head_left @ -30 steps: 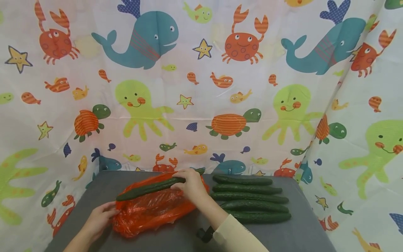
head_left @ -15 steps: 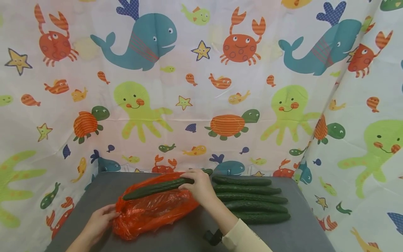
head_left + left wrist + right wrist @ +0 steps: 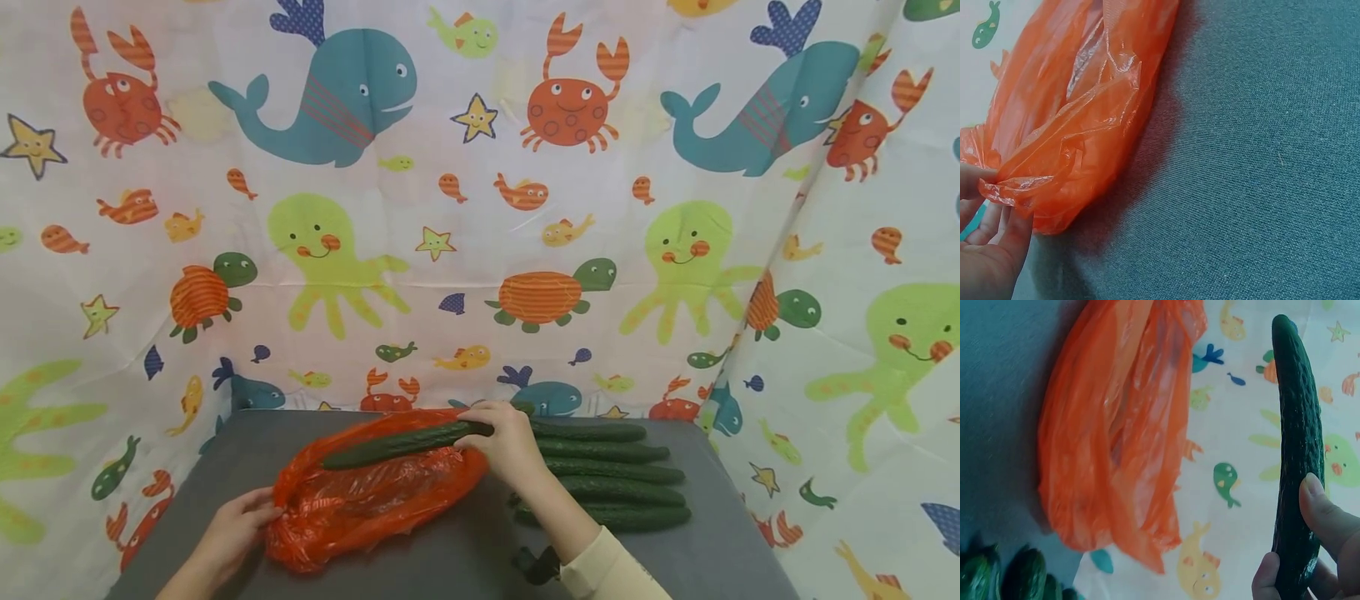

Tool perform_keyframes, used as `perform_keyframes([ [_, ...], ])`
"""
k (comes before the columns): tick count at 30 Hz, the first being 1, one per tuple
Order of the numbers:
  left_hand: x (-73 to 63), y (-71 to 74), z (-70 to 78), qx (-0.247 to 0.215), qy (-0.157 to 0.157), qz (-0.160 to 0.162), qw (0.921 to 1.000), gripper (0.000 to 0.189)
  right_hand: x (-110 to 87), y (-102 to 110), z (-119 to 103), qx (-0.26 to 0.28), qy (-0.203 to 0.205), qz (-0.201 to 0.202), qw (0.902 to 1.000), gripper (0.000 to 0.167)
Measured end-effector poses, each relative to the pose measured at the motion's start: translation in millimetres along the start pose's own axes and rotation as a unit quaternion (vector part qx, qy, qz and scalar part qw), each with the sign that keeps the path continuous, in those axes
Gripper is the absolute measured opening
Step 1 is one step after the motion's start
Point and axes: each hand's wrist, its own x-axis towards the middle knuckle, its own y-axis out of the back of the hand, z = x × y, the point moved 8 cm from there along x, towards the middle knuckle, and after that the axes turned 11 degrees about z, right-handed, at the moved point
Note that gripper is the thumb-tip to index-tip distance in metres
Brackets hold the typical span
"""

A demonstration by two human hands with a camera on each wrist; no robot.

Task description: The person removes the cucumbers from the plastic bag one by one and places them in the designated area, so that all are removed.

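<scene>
A long dark green cucumber (image 3: 397, 446) is gripped near its right end by my right hand (image 3: 506, 442). In the right wrist view the cucumber (image 3: 1297, 412) stands out from between thumb and fingers, apart from the bag. An orange plastic bag (image 3: 360, 508) lies spread on the table at the left, and in the head view the cucumber overlaps it. My left hand (image 3: 236, 529) pinches the bag's gathered left end. That pinch shows close up in the left wrist view, where thumb and fingers hold a crumpled corner of the bag (image 3: 1085, 156).
Several cucumbers (image 3: 615, 473) lie side by side in a row on the grey table (image 3: 720, 533), right of the bag. A sea-animal patterned curtain (image 3: 450, 250) encloses the back and sides. A black strap piece (image 3: 536, 567) shows by the right sleeve (image 3: 611, 571).
My right hand has carried the cucumber steadily to the right over the bag, towards the row of cucumbers. My left hand stays at the bag's left end.
</scene>
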Motion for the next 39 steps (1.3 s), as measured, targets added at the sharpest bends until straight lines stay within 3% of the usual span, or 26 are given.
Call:
perform_keyframes([
  [9,1.1,5.2,-7.4,-0.004,0.007,-0.004,1.0,0.062,-8.3,20.4,16.2,0.002,-0.004,0.03,0.9995,0.036],
  [18,-2.8,7.2,-7.7,0.013,0.015,-0.003,0.9998,0.062,-23.5,48.0,52.2,-0.021,-0.058,0.057,0.9965,0.035],
  [39,4.7,1.1,-12.3,0.009,0.027,0.0,0.9996,0.063,-89.8,109.2,135.3,-0.106,-0.135,0.05,0.9838,0.038],
])
